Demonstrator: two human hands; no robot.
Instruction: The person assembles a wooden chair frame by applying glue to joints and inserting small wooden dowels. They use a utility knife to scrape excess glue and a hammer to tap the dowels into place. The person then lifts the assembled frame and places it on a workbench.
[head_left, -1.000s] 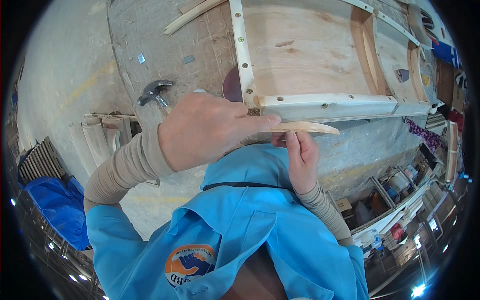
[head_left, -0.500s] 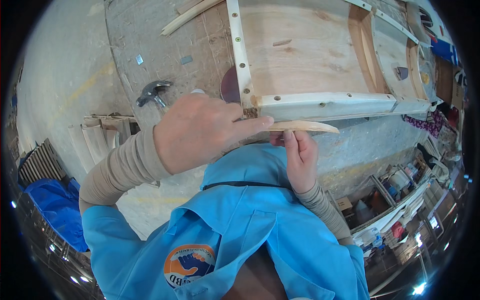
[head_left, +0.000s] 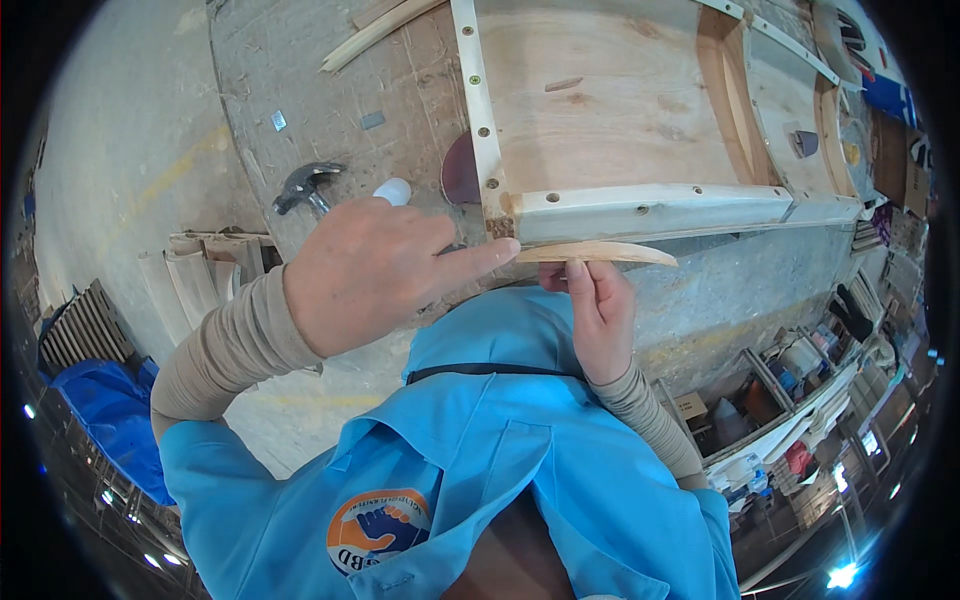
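Note:
A thin, slightly curved wooden strip [head_left: 625, 252] lies level in front of my body, just on the near side of a pale wooden frame [head_left: 665, 208]. My right hand [head_left: 602, 305] pinches its middle from below, thumb on the near face. At the strip's left end rests the outstretched index fingertip of my left hand [head_left: 365, 268]. The other left fingers are curled, and what they hold, if anything, is hidden. A white rounded object [head_left: 393, 190] shows just beyond the left knuckles; whether the hand touches it is unclear.
A claw hammer [head_left: 305, 185] lies on the worn board to the left. A dark sanding disc [head_left: 462, 172] sits by the frame's corner. Wood pieces [head_left: 205, 275] are stacked at left, near a blue bag [head_left: 110, 415]. A cluttered shelf unit [head_left: 745, 410] stands at right.
My left hand has slid left and a little nearer along the strip, from its upper part to its left end. More of the white object shows. My right hand stays in place.

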